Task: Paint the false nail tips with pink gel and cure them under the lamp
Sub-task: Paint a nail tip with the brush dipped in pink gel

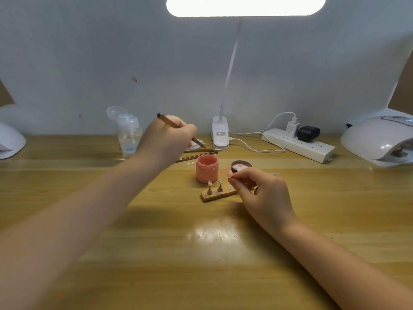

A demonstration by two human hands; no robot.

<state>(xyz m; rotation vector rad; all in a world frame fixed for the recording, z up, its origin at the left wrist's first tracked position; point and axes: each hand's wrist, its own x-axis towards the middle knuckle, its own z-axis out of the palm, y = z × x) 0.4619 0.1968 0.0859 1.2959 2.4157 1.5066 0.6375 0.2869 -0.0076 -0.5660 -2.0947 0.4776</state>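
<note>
Brush [178,128] in left hand [169,139], handle up-left

We see bare table [201,253] in front, between the two forearms; the stand [218,194] with its two upright tips, the pink jar [207,168] and the lid [241,166] crowd the middle; our left hand [166,144] with its brush [178,128] blocks the way to the bottle [129,135]; the right hand [263,195] covers the stand's right end; the power strip [299,145] and cable lie before the curing lamp [377,142] at right.
</note>
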